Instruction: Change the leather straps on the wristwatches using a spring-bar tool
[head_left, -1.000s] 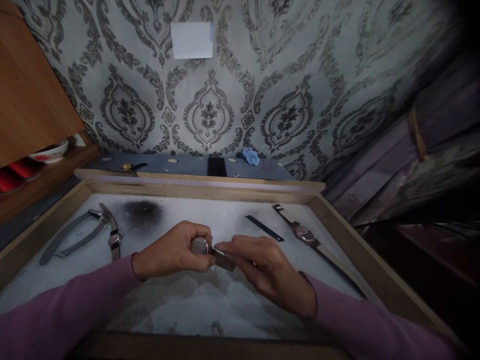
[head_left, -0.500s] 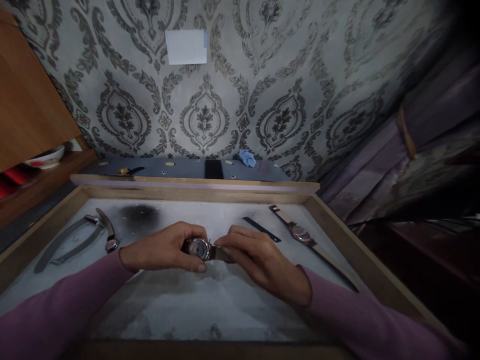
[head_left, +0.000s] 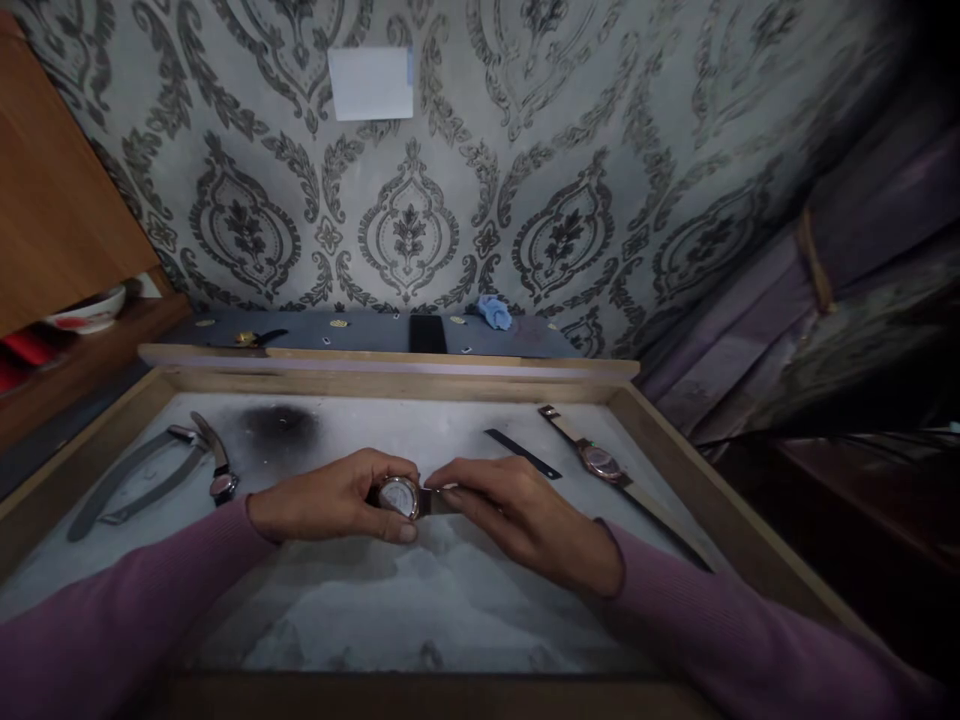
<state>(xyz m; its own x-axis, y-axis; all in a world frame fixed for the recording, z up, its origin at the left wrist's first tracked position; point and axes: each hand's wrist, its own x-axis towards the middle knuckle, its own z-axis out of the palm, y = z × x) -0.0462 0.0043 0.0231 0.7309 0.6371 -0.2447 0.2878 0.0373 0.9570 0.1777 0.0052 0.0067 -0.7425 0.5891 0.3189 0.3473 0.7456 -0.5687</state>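
Between my hands is a wristwatch (head_left: 398, 496) with a round, shiny metal case and a brown strap. My left hand (head_left: 341, 495) grips the case, thumb below and fingers around the upper edge. At the strap on the case's right side, my right hand (head_left: 517, 510) has its fingertips pinched together. A thin bright bit shows at those fingertips, too small to make out. Beyond my right hand lies a dark flat strip (head_left: 523, 453). A second wristwatch (head_left: 602, 462) with a long strap rests to the right, and a smaller wristwatch (head_left: 222, 486) to the left.
The wooden tray (head_left: 390, 385) has raised sides and a whitish bottom. Grey-handled pliers (head_left: 139, 480) lie at its left. Behind its back edge are a black phone-like object (head_left: 427, 334), a crumpled blue cloth (head_left: 494, 312) and a yellowish item with a dark strap (head_left: 259, 338).
My right fingertips have shifted slightly along the strap, and the index finger is straighter. The watch case has tilted a little, its face now reflecting brighter. My left hand keeps its grip.
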